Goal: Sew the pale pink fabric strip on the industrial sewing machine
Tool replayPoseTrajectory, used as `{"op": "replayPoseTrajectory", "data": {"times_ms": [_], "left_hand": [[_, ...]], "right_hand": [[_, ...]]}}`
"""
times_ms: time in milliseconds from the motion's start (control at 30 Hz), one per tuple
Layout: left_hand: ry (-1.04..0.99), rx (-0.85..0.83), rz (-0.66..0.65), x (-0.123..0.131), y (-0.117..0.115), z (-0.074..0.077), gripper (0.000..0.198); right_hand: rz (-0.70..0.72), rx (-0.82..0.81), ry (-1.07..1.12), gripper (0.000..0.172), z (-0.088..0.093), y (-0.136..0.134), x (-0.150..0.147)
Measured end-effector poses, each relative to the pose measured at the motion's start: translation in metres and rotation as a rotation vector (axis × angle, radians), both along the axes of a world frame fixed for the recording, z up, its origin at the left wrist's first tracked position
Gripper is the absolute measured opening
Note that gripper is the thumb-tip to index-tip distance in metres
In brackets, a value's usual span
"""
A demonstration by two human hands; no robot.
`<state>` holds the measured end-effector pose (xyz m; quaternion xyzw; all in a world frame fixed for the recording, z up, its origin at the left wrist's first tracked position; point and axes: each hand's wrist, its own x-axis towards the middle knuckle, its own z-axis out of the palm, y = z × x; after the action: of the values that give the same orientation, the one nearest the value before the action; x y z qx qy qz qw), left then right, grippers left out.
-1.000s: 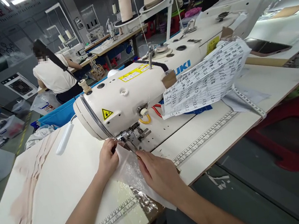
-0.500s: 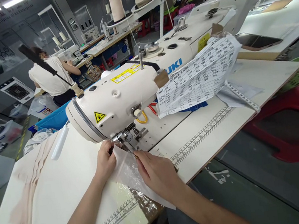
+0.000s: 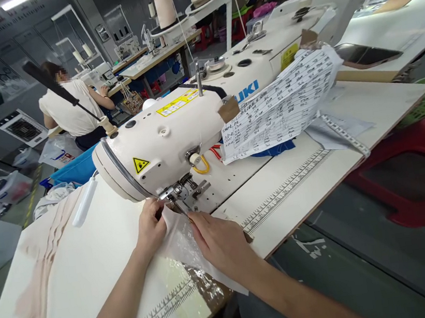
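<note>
A piece of thin, pale sheer fabric (image 3: 182, 241) lies under the needle area of a white sewing machine (image 3: 163, 139) and spreads toward the table's front edge. Left of the presser foot (image 3: 170, 193), my left hand (image 3: 151, 227) is closed, its fingertips pinching the fabric's edge. My right hand (image 3: 221, 241) rests over the fabric's right side with bent fingers. Between its thumb and forefinger a slim metal tool, which looks like tweezers (image 3: 182, 208), points at the presser foot. The fingertips of both hands are partly hidden.
Pale fabric strips (image 3: 40, 265) lie on the table at left. Handwritten sheets (image 3: 280, 108) hang from the machine, with a measuring tape (image 3: 344, 134) beside them. Printed rulers (image 3: 287, 191) run along the table. A red stool (image 3: 414, 174) stands at right. Another person (image 3: 70, 102) sits farther back.
Both hands stay almost in place at the presser foot. The fabric between them has shifted slightly, and the whole view has moved a little.
</note>
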<state>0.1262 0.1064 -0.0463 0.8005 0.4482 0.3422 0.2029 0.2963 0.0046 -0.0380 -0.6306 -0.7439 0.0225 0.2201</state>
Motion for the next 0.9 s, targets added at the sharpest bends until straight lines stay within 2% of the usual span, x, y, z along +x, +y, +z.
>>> {"op": "replayPoseTrajectory", "data": {"times_ms": [267, 533, 667, 800, 900], "left_hand": [[0.141, 0.167, 0.019, 0.004, 0.0, 0.0, 0.017], [0.068, 0.073, 0.046, -0.001, 0.002, -0.001, 0.012], [0.05, 0.114, 0.018, -0.001, 0.002, 0.002, 0.011], [0.125, 0.233, -0.032, -0.003, 0.003, 0.001, 0.01], [0.228, 0.372, -0.146, -0.004, 0.004, 0.0, 0.027]], "right_hand": [[0.007, -0.042, -0.058, 0.023, 0.005, 0.0, -0.002], [-0.016, -0.108, -0.037, 0.023, 0.009, -0.001, -0.001], [-0.03, -0.132, -0.042, 0.022, 0.012, 0.001, -0.002], [-0.048, -0.132, -0.062, 0.02, 0.012, 0.004, -0.006], [-0.054, -0.082, -0.077, 0.023, 0.008, 0.003, -0.007]]}}
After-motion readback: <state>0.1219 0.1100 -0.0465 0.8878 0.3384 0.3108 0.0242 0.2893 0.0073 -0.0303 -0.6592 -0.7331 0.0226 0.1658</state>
